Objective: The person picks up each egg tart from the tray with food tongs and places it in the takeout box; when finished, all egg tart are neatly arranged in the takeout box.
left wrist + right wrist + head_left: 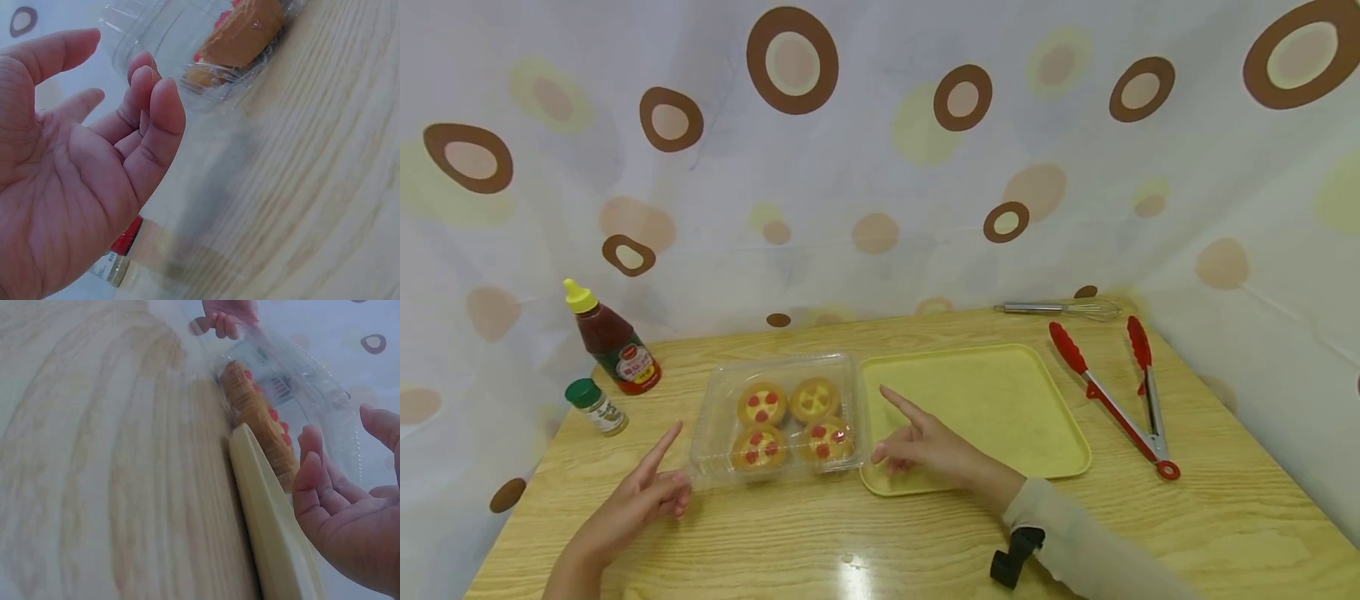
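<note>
A clear plastic box point(718, 417) with its lid down stands on the table and holds several small egg tarts point(762, 404) with red and yellow toppings. Left of it hovers my left hand point(634, 508), index finger stretched out and the other fingers loosely bent, holding nothing. My right hand point(928, 450) is at the box's right side, over the left edge of a yellow tray point(977, 400); its index finger is extended too and it grips nothing. Both palms show in the wrist views, where the left hand point(81, 162) and right hand point(350, 506) are beside the box. Whether either touches it I cannot tell.
At the back left stand a ketchup bottle point(617, 346) with a yellow cap and a green-capped spice jar point(597, 407). A whisk point(1060, 309) lies at the back. Red-tipped tongs point(1123, 417) lie spread right of the tray. A dotted curtain point(850, 167) hangs behind the table.
</note>
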Demonstrator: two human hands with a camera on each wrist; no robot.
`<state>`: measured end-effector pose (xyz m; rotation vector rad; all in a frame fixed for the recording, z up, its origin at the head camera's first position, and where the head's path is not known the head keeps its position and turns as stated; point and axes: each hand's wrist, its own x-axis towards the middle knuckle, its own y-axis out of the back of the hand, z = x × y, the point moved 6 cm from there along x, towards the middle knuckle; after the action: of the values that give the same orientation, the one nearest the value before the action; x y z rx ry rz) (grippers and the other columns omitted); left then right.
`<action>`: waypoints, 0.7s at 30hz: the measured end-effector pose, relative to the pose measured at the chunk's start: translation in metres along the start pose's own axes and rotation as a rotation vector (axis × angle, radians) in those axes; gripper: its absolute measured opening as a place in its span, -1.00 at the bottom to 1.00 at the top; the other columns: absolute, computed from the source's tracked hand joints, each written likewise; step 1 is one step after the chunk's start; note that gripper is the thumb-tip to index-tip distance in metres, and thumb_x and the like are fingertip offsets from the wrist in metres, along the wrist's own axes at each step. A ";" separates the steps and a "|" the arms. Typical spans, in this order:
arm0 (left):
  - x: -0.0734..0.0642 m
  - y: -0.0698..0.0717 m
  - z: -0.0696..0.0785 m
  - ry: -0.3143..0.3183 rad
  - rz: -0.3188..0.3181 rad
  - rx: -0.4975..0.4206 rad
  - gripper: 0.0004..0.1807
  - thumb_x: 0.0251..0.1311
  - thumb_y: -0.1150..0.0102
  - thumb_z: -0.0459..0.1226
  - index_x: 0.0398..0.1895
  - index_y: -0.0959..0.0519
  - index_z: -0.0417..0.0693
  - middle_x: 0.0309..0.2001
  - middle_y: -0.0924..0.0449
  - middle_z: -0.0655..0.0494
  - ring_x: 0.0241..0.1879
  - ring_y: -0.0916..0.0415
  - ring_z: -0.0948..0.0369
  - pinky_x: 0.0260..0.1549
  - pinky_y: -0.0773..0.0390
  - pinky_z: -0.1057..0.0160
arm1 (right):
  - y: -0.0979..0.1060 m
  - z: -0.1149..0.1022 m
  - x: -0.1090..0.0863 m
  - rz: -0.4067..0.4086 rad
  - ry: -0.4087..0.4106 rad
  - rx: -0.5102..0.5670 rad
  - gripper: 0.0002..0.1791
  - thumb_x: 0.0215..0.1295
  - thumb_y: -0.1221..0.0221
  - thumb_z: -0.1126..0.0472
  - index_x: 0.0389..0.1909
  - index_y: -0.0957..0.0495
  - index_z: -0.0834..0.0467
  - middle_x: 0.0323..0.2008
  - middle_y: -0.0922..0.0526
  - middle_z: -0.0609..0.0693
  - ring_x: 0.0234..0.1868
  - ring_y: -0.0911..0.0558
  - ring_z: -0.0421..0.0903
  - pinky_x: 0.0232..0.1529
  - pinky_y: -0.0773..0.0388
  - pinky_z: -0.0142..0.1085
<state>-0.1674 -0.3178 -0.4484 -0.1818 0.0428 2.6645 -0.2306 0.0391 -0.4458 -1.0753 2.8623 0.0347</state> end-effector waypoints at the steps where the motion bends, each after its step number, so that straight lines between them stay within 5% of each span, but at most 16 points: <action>1: -0.001 0.001 0.001 0.005 0.005 0.015 -0.26 0.49 0.30 -0.30 0.48 0.49 0.20 -0.39 -0.44 0.16 -0.36 -0.43 0.33 -0.31 -0.53 0.27 | 0.004 -0.001 -0.001 0.001 0.003 -0.017 -0.06 0.30 -0.18 0.19 0.51 0.24 -0.05 -0.24 -0.68 0.21 -0.33 -0.66 -0.01 -0.21 -0.58 -0.19; 6: -0.009 0.009 0.008 0.020 0.069 0.146 -0.30 0.49 0.31 -0.30 0.50 0.40 0.15 -0.50 -0.34 0.15 -0.48 -0.36 0.27 -0.43 -0.48 0.20 | 0.025 -0.006 -0.013 0.022 -0.010 -0.094 -0.09 0.33 -0.15 0.15 0.51 0.25 -0.06 -0.18 -0.67 0.19 -0.24 -0.65 0.12 -0.17 -0.55 -0.13; 14: -0.026 0.024 0.034 -0.078 0.381 0.402 -0.33 0.43 0.14 -0.33 0.51 0.11 0.12 -0.61 -0.26 0.10 -0.59 -0.28 0.13 -0.48 -0.37 0.28 | 0.069 -0.022 -0.043 0.062 0.025 -0.161 -0.19 0.42 -0.04 0.17 0.51 0.23 0.00 -0.09 -0.61 0.28 -0.21 -0.61 0.15 -0.20 -0.55 -0.09; 21: -0.014 0.013 0.065 -0.205 0.445 0.518 -0.41 0.40 0.08 -0.36 0.46 -0.09 -0.05 -0.58 -0.25 0.13 -0.62 -0.22 0.17 -0.60 -0.29 0.26 | 0.105 -0.043 -0.065 0.124 0.081 -0.309 -0.32 0.45 0.02 0.21 0.48 0.07 0.13 -0.05 -0.55 0.33 -0.18 -0.60 0.10 -0.17 -0.56 -0.08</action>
<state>-0.1689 -0.3320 -0.3821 0.3022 0.7774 2.9760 -0.2543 0.1586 -0.3986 -0.9588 3.0639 0.4651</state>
